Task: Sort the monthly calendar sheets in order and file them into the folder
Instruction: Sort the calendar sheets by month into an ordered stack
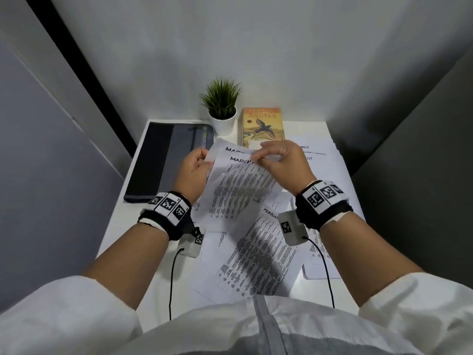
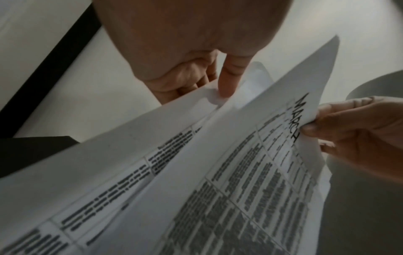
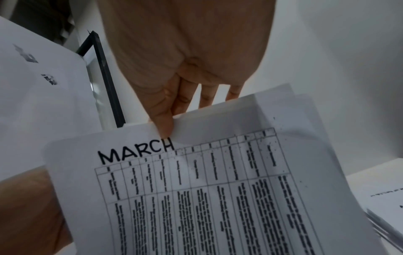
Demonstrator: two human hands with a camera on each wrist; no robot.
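Note:
Two white calendar sheets are held up above the desk, both headed MARCH. My left hand (image 1: 207, 157) (image 2: 220, 89) pinches the rear sheet (image 1: 225, 149) (image 2: 109, 163) at its upper left corner. My right hand (image 1: 258, 160) (image 3: 167, 127) pinches the top edge of the front March sheet (image 1: 240, 190) (image 2: 250, 172) (image 3: 196, 189), thumb beside the heading. A February sheet (image 1: 263, 252) lies flat on the desk under my wrists. The dark grey folder (image 1: 166, 155) lies shut at the desk's left.
A fanned pile of further month sheets (image 1: 317, 160) (image 3: 381, 198) lies at the right. At the back stand a potted plant (image 1: 222, 106) and a book (image 1: 262, 126). Grey walls close in the white desk (image 1: 122, 234) on three sides.

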